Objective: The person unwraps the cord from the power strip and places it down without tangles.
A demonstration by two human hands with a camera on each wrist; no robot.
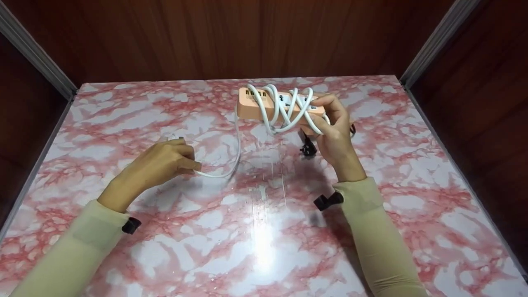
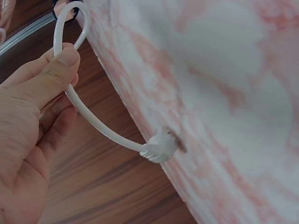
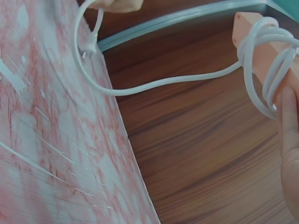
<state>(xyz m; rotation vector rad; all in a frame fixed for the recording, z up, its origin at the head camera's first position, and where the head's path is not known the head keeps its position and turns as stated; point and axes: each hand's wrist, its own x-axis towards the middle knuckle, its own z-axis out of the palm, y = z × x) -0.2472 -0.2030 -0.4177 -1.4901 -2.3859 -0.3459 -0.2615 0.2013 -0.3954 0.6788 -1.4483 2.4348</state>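
An orange power strip (image 1: 252, 108) with sockets and USB ports is held up over the table by my right hand (image 1: 336, 128), thumb and fingers gripping its right end. White cord (image 1: 275, 123) loops around the strip several times, crossing over its face. From the strip's left end the cord sags and runs to my left hand (image 1: 165, 163), which pinches it between thumb and fingers. Past that pinch, in the left wrist view, the cord (image 2: 105, 129) ends in a white plug (image 2: 161, 147) close to the table surface.
A black plug (image 1: 307, 147) on a dark cord lies behind the power strip, beside an orange item (image 1: 307, 131) partly hidden by my right hand. The pink-and-white marbled table (image 1: 231, 231) is bordered by brown wood panels (image 1: 214, 41) at the back and sides.
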